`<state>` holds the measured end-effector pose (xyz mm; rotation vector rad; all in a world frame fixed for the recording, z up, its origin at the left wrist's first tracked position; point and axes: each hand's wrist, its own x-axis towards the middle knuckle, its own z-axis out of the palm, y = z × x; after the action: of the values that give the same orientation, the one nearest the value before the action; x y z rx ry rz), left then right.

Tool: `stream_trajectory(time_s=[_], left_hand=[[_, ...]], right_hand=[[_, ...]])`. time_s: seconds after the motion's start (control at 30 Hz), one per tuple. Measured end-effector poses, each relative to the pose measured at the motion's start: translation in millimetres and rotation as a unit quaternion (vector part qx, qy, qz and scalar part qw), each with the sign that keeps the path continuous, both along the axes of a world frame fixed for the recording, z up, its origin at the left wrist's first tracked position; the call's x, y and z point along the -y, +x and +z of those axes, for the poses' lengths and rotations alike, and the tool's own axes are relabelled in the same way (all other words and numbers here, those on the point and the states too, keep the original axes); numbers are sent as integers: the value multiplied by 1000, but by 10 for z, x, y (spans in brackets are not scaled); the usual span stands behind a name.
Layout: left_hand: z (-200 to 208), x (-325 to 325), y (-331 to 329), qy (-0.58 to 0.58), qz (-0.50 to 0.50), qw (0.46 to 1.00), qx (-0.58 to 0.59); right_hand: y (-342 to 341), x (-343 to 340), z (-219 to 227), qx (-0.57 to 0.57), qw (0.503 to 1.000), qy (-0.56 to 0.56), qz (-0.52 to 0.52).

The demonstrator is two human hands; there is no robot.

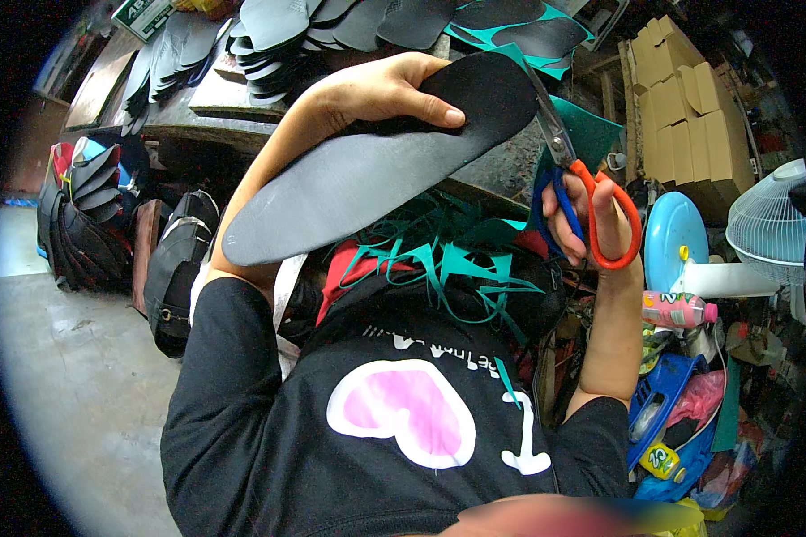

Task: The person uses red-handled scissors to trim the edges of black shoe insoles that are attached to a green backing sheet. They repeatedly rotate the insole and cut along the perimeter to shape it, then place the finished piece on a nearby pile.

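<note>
A black-grey insole [331, 192] lies slantwise across the middle, its dark wider end at the upper right. My left hand [398, 89] grips it near that end, thumb pressed on the top face and the other fingers hidden beneath. In my right hand [587, 224] is a pair of scissors [560, 148] with one orange and one blue handle loop. The blades point up along the insole's right end, beside a strip of teal sheet [587, 132]. Thin teal offcuts [475, 268] lie in a tangle on my lap, and one sliver rests on my shirt.
Stacks of grey insoles [273, 27] and uncut teal-edged pieces [519, 36] cover the workbench [215, 125] ahead. Cardboard boxes [690, 116] stand far right, above a fan [770, 219] and a pink bottle [681, 310]. Bundled insoles [85, 215] and a black bag [184, 268] sit left.
</note>
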<state>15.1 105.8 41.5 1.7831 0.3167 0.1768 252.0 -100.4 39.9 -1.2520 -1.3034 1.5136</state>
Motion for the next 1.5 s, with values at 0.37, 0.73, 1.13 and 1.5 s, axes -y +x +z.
stream_trajectory(time_s=[0.37, 0.73, 1.13, 1.5], left_hand=[[-322, 381, 100, -294, 112, 888, 334], [-599, 1180, 277, -205, 416, 852, 244], [-685, 1177, 197, -242, 368, 873, 211], [-707, 1187, 220, -293, 354, 862, 216]], right_hand=[[-143, -55, -278, -131, 989, 13, -60], [-483, 85, -590, -65, 996, 1, -56], [-398, 128, -570, -107, 994, -6, -27], [-512, 134, -574, -109, 992, 20, -54]])
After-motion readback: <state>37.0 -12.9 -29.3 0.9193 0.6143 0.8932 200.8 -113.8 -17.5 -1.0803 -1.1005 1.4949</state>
